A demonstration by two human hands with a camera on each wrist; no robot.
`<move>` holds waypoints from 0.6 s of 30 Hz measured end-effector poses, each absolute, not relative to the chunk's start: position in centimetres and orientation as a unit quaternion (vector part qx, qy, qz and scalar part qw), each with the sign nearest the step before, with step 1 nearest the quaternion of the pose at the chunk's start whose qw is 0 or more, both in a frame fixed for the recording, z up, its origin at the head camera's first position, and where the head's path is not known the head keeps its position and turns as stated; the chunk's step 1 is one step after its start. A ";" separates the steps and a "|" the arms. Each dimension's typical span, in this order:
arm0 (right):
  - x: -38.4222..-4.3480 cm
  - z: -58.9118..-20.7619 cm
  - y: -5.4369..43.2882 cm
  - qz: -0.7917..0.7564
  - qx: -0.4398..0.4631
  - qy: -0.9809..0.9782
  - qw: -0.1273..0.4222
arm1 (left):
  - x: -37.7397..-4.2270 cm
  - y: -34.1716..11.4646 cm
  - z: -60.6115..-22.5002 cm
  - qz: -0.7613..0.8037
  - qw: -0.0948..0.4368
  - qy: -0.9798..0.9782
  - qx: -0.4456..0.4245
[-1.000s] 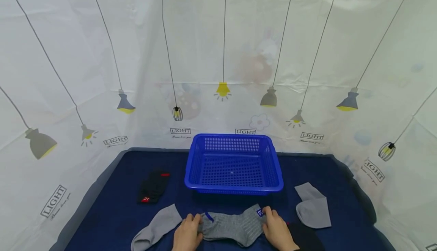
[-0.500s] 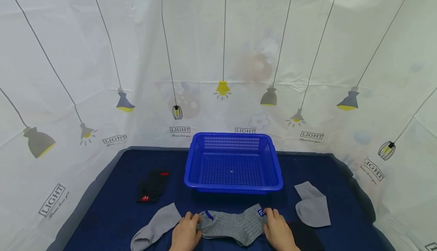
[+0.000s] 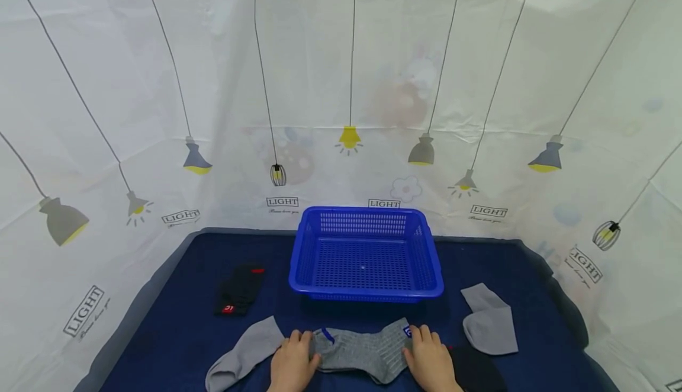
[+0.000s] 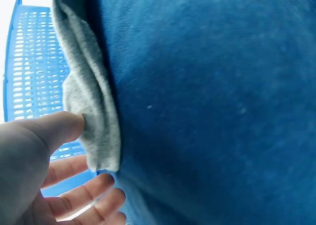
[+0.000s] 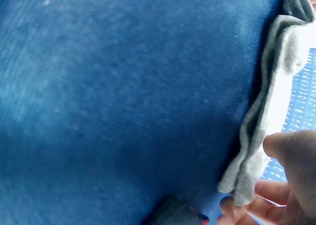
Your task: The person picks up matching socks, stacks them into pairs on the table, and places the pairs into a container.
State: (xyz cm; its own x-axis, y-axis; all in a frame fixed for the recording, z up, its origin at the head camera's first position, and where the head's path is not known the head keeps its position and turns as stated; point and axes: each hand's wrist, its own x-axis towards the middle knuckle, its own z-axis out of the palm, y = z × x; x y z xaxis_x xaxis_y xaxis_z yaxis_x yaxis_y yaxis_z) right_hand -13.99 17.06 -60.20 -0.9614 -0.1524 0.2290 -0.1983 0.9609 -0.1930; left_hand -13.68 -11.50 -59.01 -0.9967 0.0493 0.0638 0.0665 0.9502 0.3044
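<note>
A pair of grey ribbed socks (image 3: 362,350), laid one on the other, lies across the front of the dark blue cloth. A blue band marks the left end and a blue logo the right. My left hand (image 3: 292,359) holds the left end, thumb over the knit, as the left wrist view also shows on the sock edge (image 4: 94,106). On the other end, my right hand (image 3: 430,357) grips the logo corner between thumb and fingers. The right wrist view shows two stacked layers of sock (image 5: 266,101) beside that thumb.
A blue plastic basket (image 3: 366,294) stands behind the socks. Light grey socks lie at left (image 3: 245,350) and right (image 3: 490,324). A black sock (image 3: 240,291) with red marks is at back left, and another black sock (image 3: 476,368) lies by my right hand. A printed curtain (image 3: 330,72) hangs behind.
Both thumbs have stretched inward a little over the grey socks. The socks have hardly moved, and the basket and other socks stay where they were.
</note>
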 end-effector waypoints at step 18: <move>-14.2 -61.8 16.7 0.122 0.091 -0.977 0.150 | -14.1 -11.1 -59.9 -0.153 -0.009 -0.988 -0.016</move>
State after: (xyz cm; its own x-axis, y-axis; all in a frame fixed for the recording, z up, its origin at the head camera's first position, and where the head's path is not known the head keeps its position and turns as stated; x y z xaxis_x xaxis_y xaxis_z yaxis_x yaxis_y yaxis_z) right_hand -14.20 16.69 -61.84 -0.9382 -0.1420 0.3157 -0.2150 0.9537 -0.2102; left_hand -14.11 -11.14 -59.91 -0.9993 0.0339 -0.0136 0.0282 0.9529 0.3021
